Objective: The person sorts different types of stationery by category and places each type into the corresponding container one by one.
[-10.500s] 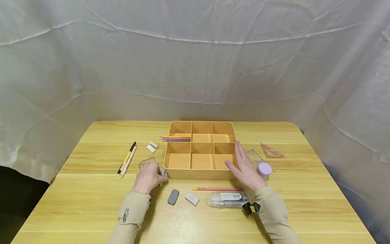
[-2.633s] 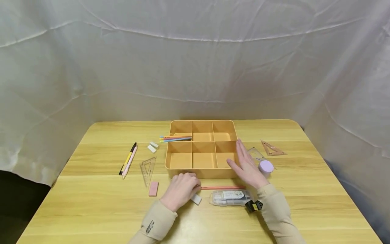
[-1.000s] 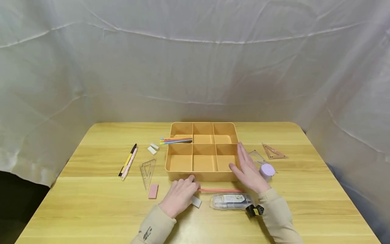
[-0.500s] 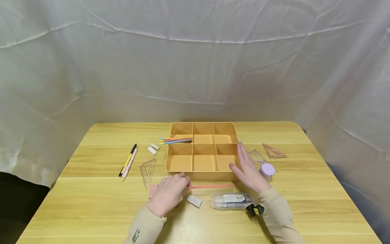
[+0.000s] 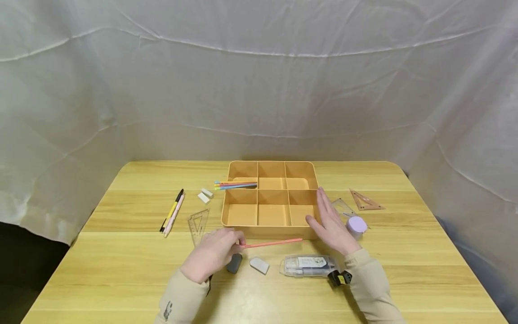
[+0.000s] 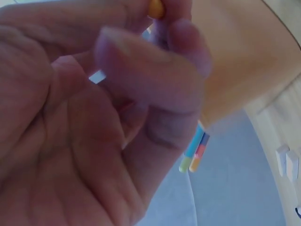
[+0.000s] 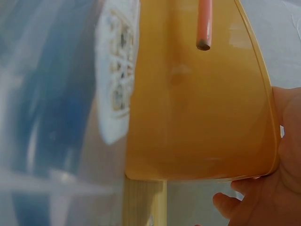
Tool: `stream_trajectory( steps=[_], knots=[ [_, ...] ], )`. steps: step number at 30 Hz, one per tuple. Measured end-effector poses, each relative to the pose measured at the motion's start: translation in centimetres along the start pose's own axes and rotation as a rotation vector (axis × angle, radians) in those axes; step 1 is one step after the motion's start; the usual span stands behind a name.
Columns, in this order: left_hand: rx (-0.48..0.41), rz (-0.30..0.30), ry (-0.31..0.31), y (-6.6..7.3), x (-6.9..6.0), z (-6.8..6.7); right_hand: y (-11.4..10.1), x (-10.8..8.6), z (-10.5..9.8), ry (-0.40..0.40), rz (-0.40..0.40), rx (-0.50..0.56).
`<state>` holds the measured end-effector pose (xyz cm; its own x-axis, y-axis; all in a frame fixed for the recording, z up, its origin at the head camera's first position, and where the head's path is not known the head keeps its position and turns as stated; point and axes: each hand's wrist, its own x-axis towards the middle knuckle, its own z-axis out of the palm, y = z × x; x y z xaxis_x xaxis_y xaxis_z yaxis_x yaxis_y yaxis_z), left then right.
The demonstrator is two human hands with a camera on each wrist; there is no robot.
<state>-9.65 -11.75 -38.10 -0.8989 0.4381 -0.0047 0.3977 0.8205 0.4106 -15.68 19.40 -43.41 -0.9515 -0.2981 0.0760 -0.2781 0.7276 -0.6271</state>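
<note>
My left hand (image 5: 214,253) pinches a coral-red pencil (image 5: 275,243) near its left end, just in front of the box; in the left wrist view the pencil's yellow end (image 6: 156,8) shows between the fingers. Against the right wall of the orange six-compartment box (image 5: 267,231) rests my right hand (image 5: 333,227), fingers straight, thumb at the front corner. Several coloured pencils (image 5: 236,185) lie in the box's back left compartment, their ends sticking out past the left side. The pencil's other tip hangs before the box (image 7: 211,117) in the right wrist view.
Near the front lie a dark grey eraser (image 5: 234,263), a light grey eraser (image 5: 259,265) and a clear case (image 5: 309,265). Two pens (image 5: 172,213), white erasers (image 5: 205,195) and a set square (image 5: 198,224) lie left; a lilac round container (image 5: 356,226) and brown triangle (image 5: 365,200) right.
Earlier, a blue pencil left the table and joined those in the box. The left hand has since picked up the coral pencil and moved it left and upward. The right hand stays put.
</note>
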Motion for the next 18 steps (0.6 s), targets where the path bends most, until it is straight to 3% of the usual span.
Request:
stream_trajectory(
  steps=[9,18],
  knots=[
    [-0.095,0.129,-0.005,-1.9,-0.9,-1.8,-0.1,0.1,0.1,-0.004,0.0,0.005],
    [-0.24,0.158,-0.021,-3.0,-1.9,-3.6,-0.1,0.2,0.2,0.0,-0.012,0.006]
  ],
)
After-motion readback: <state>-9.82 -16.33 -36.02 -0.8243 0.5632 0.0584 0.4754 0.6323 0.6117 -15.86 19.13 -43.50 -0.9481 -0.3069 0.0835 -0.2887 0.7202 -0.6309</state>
